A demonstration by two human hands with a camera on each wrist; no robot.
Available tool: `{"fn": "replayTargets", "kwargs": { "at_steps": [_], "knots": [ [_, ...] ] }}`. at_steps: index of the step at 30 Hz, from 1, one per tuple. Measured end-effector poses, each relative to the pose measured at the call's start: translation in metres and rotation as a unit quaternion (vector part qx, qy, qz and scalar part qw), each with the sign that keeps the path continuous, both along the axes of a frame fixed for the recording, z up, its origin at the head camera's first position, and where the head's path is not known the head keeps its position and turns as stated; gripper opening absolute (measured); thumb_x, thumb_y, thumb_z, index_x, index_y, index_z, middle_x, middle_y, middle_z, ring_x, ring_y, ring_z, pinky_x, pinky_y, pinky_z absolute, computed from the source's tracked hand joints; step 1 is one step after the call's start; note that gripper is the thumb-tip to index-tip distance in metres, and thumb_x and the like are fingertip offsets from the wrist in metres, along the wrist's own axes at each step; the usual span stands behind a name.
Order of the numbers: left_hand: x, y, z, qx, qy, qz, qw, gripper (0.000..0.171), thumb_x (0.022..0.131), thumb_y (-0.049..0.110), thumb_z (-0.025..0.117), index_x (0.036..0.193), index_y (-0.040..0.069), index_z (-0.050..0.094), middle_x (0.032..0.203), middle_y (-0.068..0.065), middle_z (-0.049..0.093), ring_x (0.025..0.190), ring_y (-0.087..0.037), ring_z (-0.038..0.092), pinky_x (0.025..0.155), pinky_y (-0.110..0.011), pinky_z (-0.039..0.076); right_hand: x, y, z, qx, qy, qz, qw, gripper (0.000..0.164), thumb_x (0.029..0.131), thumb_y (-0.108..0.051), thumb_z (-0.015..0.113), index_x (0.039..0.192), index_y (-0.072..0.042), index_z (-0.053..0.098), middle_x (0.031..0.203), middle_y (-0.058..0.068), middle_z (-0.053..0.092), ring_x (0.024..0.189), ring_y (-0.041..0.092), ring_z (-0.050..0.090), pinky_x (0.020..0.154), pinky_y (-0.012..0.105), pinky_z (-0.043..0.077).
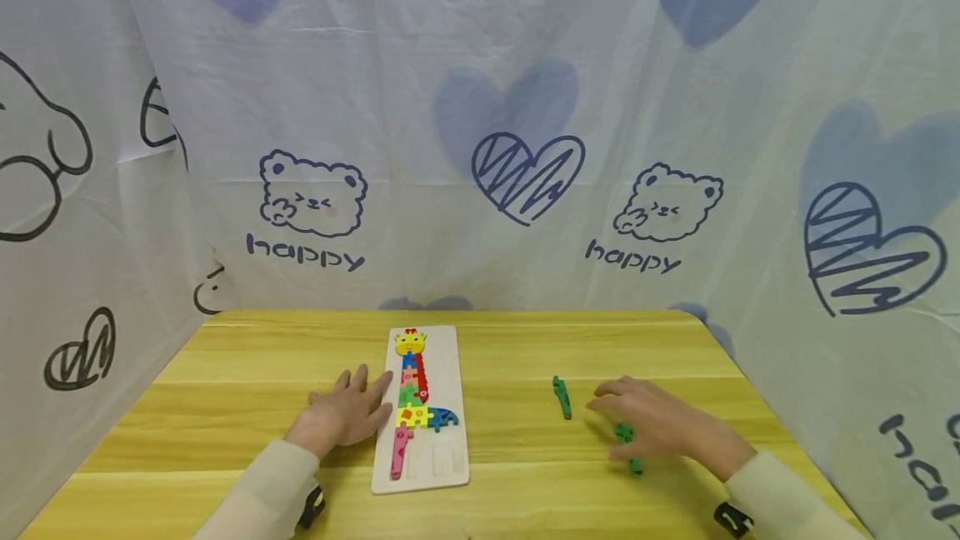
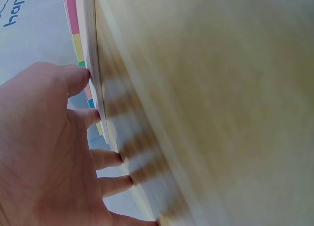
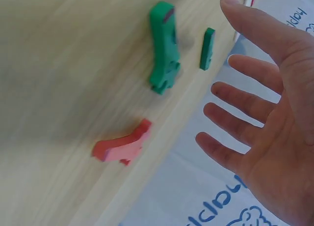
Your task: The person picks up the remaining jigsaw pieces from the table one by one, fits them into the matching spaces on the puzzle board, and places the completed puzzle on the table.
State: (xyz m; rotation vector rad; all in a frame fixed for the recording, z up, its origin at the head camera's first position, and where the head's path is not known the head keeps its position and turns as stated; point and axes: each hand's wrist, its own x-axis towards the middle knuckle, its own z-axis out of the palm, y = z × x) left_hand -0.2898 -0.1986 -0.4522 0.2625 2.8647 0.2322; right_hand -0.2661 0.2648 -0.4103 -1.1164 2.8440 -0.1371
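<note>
A white puzzle board (image 1: 446, 365) carries a giraffe puzzle (image 1: 411, 417) with a yellow head, a multicoloured neck and body, and one pink leg. My left hand (image 1: 341, 413) rests at the board's left side, thumb and fingers spread; the thumb touches the board's edge (image 2: 92, 49) in the left wrist view. Over the right part of the table hovers my right hand (image 1: 660, 419), fingers spread and holding nothing. It partly covers a green puzzle piece (image 1: 635, 466), also seen whole as the larger green piece (image 3: 164, 46). A second green piece (image 1: 562, 398) lies left of that hand.
In the right wrist view a red puzzle piece (image 3: 120, 146) lies on the table; the head view does not show it. The wooden table (image 1: 510, 473) ends at white cloth (image 1: 420, 265) printed with hearts and bears. Light recesses (image 1: 444, 458) show low on the board.
</note>
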Motion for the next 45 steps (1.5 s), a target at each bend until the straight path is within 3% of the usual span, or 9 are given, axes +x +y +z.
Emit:
{"fn": "replayTargets", "kwargs": {
  "at_steps": [13, 20, 32, 37, 45],
  "knots": [
    [0.001, 0.000, 0.000, -0.003, 0.000, 0.005, 1.0000, 0.063, 0.108, 0.046, 0.042, 0.164, 0.020, 0.029, 0.169, -0.027, 0.023, 0.152, -0.057, 0.024, 0.105, -0.089, 0.026, 0.007, 0.019, -0.010, 0.008, -0.040, -0.020, 0.999, 0.078, 0.074, -0.056, 0.088, 0.133, -0.009, 0.069, 0.128, 0.014, 0.067, 0.112, 0.035, 0.064, 0.089, 0.053, 0.059],
    [0.002, 0.002, 0.001, -0.001, 0.000, 0.006, 1.0000, 0.063, 0.108, 0.045, 0.043, 0.163, 0.019, 0.030, 0.168, -0.027, 0.023, 0.152, -0.057, 0.025, 0.106, -0.089, 0.026, 0.006, 0.019, -0.012, 0.005, -0.082, -0.035, 0.996, 0.071, 0.074, -0.050, 0.090, 0.129, -0.010, 0.071, 0.123, 0.008, 0.065, 0.108, 0.029, 0.064, 0.086, 0.045, 0.060],
    [0.000, 0.001, -0.001, -0.005, 0.005, 0.003, 1.0000, 0.063, 0.108, 0.046, 0.043, 0.163, 0.019, 0.030, 0.168, -0.027, 0.024, 0.151, -0.057, 0.026, 0.105, -0.089, 0.027, 0.003, 0.019, -0.010, 0.005, -0.102, -0.053, 0.993, 0.065, 0.073, -0.043, 0.093, 0.125, -0.010, 0.070, 0.119, 0.003, 0.064, 0.103, 0.024, 0.064, 0.085, 0.044, 0.059],
    [0.000, 0.000, -0.002, -0.005, 0.006, 0.002, 1.0000, 0.063, 0.108, 0.046, 0.043, 0.163, 0.020, 0.030, 0.168, -0.027, 0.024, 0.151, -0.057, 0.026, 0.104, -0.089, 0.027, 0.004, 0.011, -0.009, -0.003, -0.098, -0.047, 0.994, 0.061, 0.073, -0.038, 0.093, 0.122, -0.010, 0.072, 0.112, -0.001, 0.064, 0.094, 0.015, 0.061, 0.079, 0.037, 0.057],
    [0.001, 0.001, 0.000, -0.004, 0.001, 0.005, 1.0000, 0.063, 0.108, 0.046, 0.042, 0.164, 0.020, 0.029, 0.168, -0.027, 0.023, 0.152, -0.057, 0.025, 0.105, -0.089, 0.027, 0.002, -0.018, -0.004, -0.014, -0.059, -0.042, 0.997, 0.062, 0.070, -0.039, 0.094, 0.122, -0.014, 0.071, 0.113, 0.000, 0.065, 0.092, 0.015, 0.060, 0.077, 0.038, 0.056]
  ]
}}
